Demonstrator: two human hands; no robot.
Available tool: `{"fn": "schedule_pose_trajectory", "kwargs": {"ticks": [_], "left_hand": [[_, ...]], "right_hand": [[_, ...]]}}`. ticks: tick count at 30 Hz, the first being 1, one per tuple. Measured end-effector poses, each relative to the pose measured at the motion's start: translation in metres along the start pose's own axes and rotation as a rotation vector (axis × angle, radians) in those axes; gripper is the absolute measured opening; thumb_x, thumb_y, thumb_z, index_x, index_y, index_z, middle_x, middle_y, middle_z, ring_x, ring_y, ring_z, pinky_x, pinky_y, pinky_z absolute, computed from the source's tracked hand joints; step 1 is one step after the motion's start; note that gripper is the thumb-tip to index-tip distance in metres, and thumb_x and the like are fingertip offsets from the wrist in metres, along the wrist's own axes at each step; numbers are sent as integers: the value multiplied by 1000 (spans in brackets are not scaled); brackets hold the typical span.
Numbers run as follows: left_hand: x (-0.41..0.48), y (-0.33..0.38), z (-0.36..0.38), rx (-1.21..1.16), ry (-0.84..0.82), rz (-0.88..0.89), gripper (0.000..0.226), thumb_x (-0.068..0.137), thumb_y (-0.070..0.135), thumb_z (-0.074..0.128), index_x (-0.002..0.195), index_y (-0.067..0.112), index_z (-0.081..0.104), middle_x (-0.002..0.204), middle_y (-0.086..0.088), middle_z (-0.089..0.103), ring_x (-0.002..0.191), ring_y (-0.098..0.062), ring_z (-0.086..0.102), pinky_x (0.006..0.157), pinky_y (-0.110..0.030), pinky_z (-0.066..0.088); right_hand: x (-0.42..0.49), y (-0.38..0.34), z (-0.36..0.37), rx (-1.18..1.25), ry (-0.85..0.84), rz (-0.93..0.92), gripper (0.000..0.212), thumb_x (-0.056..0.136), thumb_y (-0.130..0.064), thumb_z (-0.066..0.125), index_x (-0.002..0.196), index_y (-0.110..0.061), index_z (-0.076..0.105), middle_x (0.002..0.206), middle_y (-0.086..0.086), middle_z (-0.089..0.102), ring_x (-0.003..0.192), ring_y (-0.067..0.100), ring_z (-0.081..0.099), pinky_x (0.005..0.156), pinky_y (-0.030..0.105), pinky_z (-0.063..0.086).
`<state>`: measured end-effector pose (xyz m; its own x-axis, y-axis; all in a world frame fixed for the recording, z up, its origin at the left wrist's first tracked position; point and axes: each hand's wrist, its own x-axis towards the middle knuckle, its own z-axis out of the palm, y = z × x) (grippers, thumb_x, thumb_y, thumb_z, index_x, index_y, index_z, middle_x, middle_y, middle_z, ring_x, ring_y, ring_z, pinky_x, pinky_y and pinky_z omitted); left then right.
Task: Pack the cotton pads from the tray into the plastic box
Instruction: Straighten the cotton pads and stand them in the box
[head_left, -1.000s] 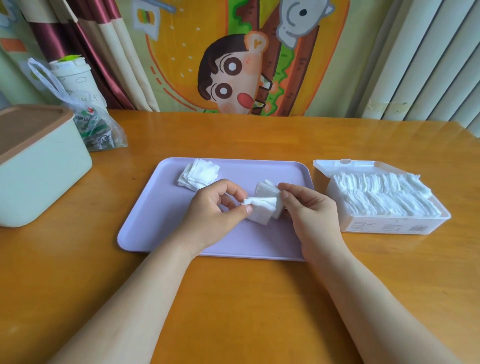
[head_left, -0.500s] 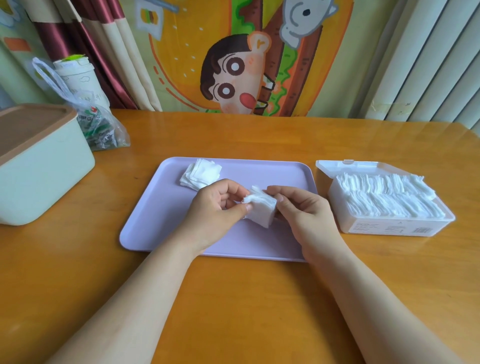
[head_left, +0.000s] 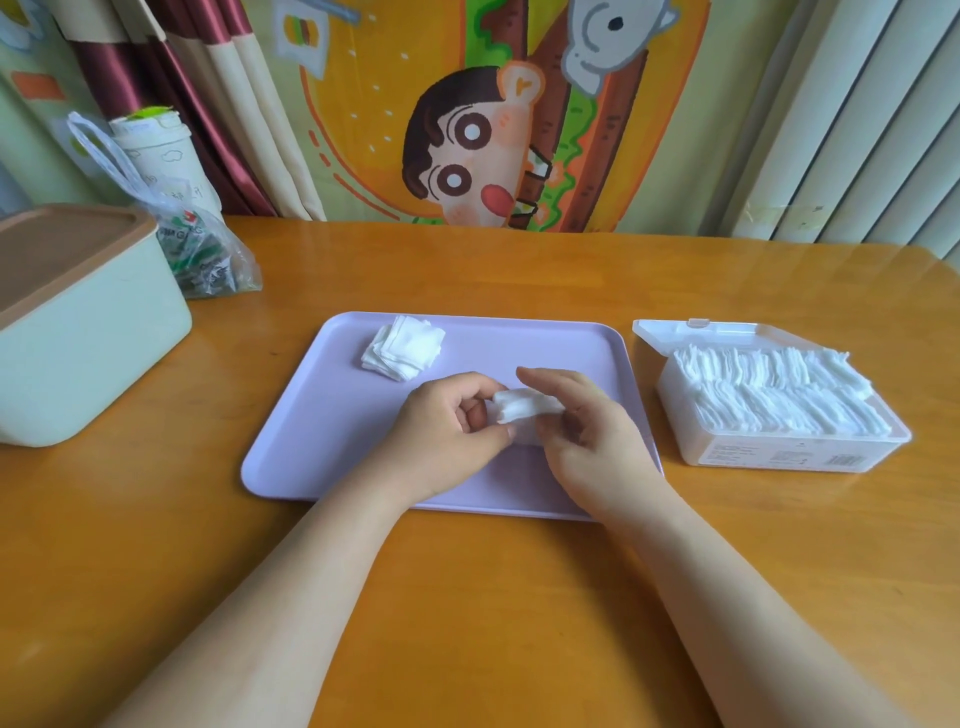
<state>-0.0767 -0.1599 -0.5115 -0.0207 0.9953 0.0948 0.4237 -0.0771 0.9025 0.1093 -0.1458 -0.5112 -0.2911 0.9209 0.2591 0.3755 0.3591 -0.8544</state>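
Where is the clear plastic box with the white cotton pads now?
In the head view, the clear plastic box stands open on the wooden table, just right of the lilac tray.

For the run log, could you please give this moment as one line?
left hand: pinches cotton pad stack | right hand: grips same stack | purple tray: second pad pile far left | plastic box: open, nearly full

Tray (head_left: 322, 415): middle of table (head_left: 467, 597), pad stack (head_left: 404, 347) on its far-L corner.
Plastic box (head_left: 779, 452): just R of tray, packed pads (head_left: 769, 389) in it.
Lidded bin (head_left: 88, 332): far L, bag (head_left: 208, 260) behind it.
L hand (head_left: 447, 436), R hand (head_left: 587, 431): met over tray's near half, pad bundle (head_left: 522, 405) btwn them.
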Motion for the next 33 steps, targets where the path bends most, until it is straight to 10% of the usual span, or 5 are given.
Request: {"fn": "schedule_pose_trajectory", "kwargs": {"ticks": [7,14,18,25,33], "left_hand": [[-2,4,-2,-44,-16,-36,16,92,7,72,98,21,75,73,-1,62,62,-10,50,64,-27,47],[14,-14,-23,594,432,214,39,86,22,73,126,23,71,132,0,61,115,-21,57,94,-36,51],[19,-34,-41,762,222,-82,58,100,45,60,154,30,45,172,-2,22,156,-31,20,122,-49,26],[7,-21,-28,521,276,187,14,94,34,67,91,21,70,87,13,64,81,-21,62,68,-32,49],[6,-18,-23,396,223,140,54,83,21,84,133,24,65,105,12,58,106,-17,54,88,-26,42]], "right_hand": [[-1,9,16,-299,-103,-104,61,101,-21,35,162,-16,32,157,12,41,145,26,44,108,44,47],[3,4,8,-82,57,34,47,97,-12,68,141,-26,60,123,-11,64,102,-7,61,88,6,46],[4,0,1,40,71,171,49,95,-19,70,140,-34,58,115,-15,68,99,-10,62,81,0,43],[7,0,-7,203,158,273,25,92,-18,67,114,-28,73,94,-10,77,79,2,69,73,20,51],[5,0,-3,48,234,269,24,91,-19,66,111,-31,65,96,-20,70,83,-6,65,69,10,46]]}}
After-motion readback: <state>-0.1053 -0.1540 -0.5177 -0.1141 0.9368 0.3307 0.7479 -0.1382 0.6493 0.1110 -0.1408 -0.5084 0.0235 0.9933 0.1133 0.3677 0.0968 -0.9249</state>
